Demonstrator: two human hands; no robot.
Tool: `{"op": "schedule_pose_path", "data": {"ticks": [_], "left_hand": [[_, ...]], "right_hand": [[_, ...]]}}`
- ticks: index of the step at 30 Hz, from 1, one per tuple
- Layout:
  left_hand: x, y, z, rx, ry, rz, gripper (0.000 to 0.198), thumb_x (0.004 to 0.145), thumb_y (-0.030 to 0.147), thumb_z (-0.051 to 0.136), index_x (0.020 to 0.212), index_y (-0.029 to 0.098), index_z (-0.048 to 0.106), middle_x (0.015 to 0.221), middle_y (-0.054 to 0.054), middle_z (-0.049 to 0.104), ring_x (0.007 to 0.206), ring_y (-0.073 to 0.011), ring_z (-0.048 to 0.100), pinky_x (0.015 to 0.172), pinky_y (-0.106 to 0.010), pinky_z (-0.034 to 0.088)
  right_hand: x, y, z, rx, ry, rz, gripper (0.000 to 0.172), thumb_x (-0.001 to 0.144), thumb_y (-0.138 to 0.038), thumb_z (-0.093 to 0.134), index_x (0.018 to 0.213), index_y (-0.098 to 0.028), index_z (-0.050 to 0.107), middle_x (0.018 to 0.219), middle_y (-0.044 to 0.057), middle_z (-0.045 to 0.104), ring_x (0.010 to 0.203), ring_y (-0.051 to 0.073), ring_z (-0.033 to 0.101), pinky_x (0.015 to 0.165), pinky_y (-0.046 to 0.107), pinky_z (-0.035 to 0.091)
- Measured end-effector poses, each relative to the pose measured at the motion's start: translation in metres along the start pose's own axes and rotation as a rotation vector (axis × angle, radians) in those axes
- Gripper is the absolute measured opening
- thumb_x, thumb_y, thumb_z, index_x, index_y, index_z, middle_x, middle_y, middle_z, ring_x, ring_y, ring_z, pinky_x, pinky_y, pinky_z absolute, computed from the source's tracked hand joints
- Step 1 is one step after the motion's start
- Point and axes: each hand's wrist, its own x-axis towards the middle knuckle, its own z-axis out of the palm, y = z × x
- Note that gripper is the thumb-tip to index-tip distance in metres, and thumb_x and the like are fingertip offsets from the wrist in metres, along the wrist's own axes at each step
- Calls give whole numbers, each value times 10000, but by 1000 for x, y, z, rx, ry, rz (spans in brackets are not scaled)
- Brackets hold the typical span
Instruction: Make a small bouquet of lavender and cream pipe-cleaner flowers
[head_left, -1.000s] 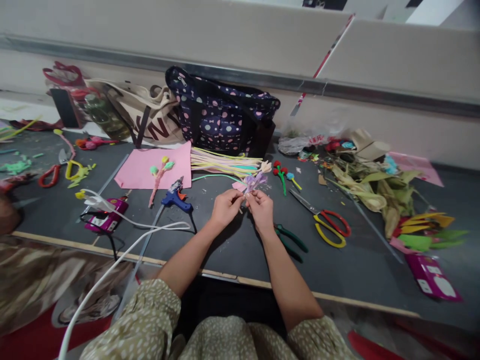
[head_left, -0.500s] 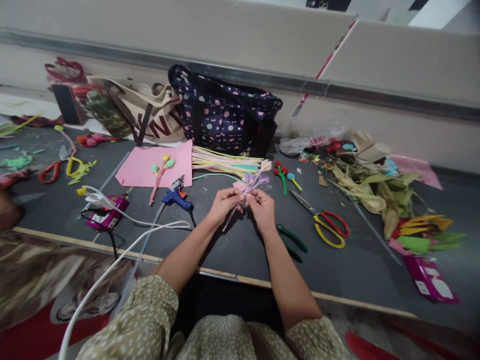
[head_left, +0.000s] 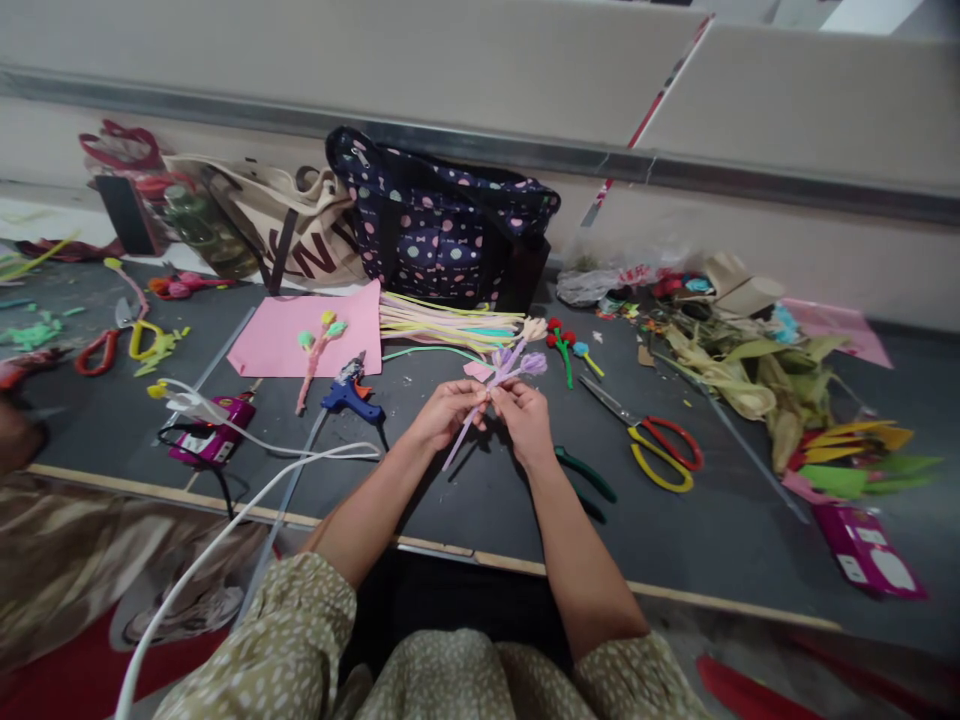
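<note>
Between my two hands is a purple pipe-cleaner flower [head_left: 533, 364], its stem slanting down to the lower left. My left hand [head_left: 448, 412] pinches the stem from the left side. On the other side, my right hand [head_left: 522, 412] has its thumb and fingers closed on the stem just below the blooms. Behind the flower lies a bundle of yellow, pale and teal pipe cleaners [head_left: 450, 325]. Green-handled pliers [head_left: 586, 475] lie beside my right wrist, partly hidden by it. A blue glue gun [head_left: 351, 392] rests left of my left hand.
Red-and-yellow scissors [head_left: 652, 440] and small red pipe-cleaner flowers [head_left: 560, 345] lie to the right. Pink paper [head_left: 259, 335] bears another flower. A white cord [head_left: 262, 490] crosses the table's front edge. Bags [head_left: 442, 230] stand behind. Another person's hand [head_left: 19, 430] is far left.
The purple flower's blooms have tilted slightly to the right and show more openly above my fingers. Both hands keep hold of the stem at nearly the same place. The view has shifted slightly.
</note>
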Motion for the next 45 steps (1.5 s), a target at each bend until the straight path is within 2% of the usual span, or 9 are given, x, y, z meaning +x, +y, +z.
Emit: {"op": "schedule_pose_path", "data": {"ticks": [4,8,11,14,17,19,25,32,45], "left_hand": [[-1,1,1,38,-2,-11,348,626,369,827,738,111,621,611,11,577,441,-60,495,512,-244,527],[-2,0,5,160,64,43,370,647,418,805,749,120,611,638,13,583,464,-72,525,531,-249,515],[-1,-4,8,347,163,181,340,686,417,767,816,139,620,685,13,600,506,-85,545,543,-240,488],[-3,-8,8,661,278,385,224,741,353,713,842,167,638,740,3,619,573,-99,550,583,-236,460],[-5,-10,6,931,299,559,111,818,289,624,796,190,668,762,-19,636,681,-124,566,678,-246,446],[-6,-10,5,968,292,591,133,841,271,589,774,196,676,743,-22,637,700,-134,570,704,-251,443],[-3,-8,7,621,269,383,171,786,323,646,749,157,652,654,5,607,536,-114,561,556,-237,446],[-4,-3,11,308,225,238,242,678,338,750,725,124,648,597,11,591,486,-94,551,516,-220,472],[-2,0,7,20,97,5,315,628,324,822,740,105,625,575,27,574,426,-62,501,559,-281,570]], "right_hand": [[0,4,-1,-83,18,-49,258,762,-429,635,752,-182,560,551,-54,489,487,86,426,484,218,355],[1,8,-3,-176,58,-87,250,787,-426,601,753,-184,548,542,-56,488,479,89,418,476,219,341],[2,12,-4,-253,102,-98,240,789,-417,589,751,-183,550,544,-58,482,481,90,402,476,220,326],[4,14,-5,-274,122,-102,245,791,-418,581,746,-179,556,553,-56,487,493,92,403,494,224,336],[3,12,-4,-259,118,-102,254,789,-424,587,748,-175,555,545,-63,467,495,90,395,497,224,329],[2,9,-3,-226,99,-93,251,786,-419,595,757,-174,553,548,-65,465,494,87,395,491,220,323],[1,5,-3,-197,42,-74,214,781,-385,602,767,-175,559,561,-53,498,495,91,433,492,220,346],[1,1,-4,-224,47,-91,228,760,-395,606,774,-169,587,551,-51,516,487,92,447,491,218,363],[-3,6,-4,-340,41,-205,185,854,-364,544,836,-184,585,629,-22,611,535,112,545,543,223,418]]}}
